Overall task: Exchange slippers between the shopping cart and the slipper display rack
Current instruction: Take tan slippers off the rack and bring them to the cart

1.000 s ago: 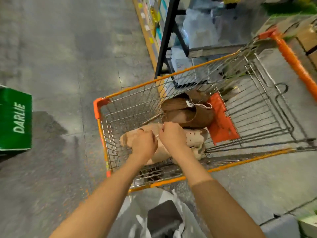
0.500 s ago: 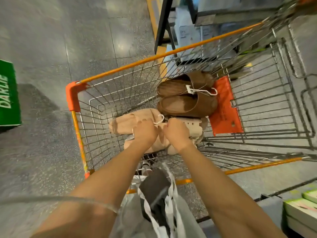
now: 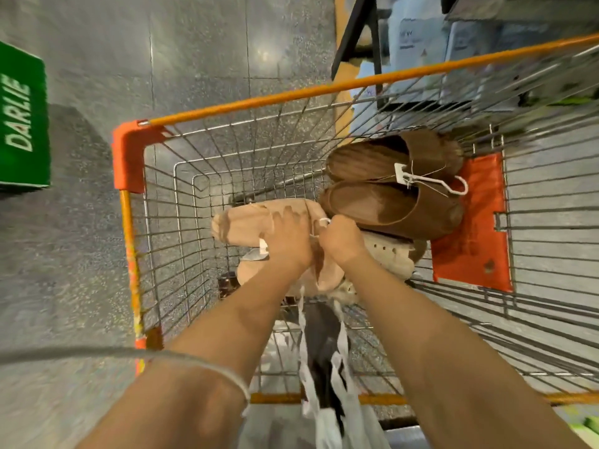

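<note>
So the pink slippers (image 3: pixel 246 222) sit low in the shopping cart (image 3: pixel 129 157), near its middle, and both hands are on them. Compared with a second ago, the view has dropped much closer over the cart and the hands have settled in. The left hand (image 3: pixel 287 241) is wrapped over the top of the pair, and the right hand (image 3: pixel 340 238) is pinching the little white hanger loop (image 3: pixel 322 222) right beside it. The slippers themselves look like they've barely shifted, so I'd guess they're gripped but not lifted out yet. The brown slippers (image 3: pixel 392 186) lie just behind them toward the cart's far side, untouched, next to the orange flap (image 3: pixel 470 228). A green box (image 3: pixel 22 121) stands on the floor, well left of the cart.
</note>
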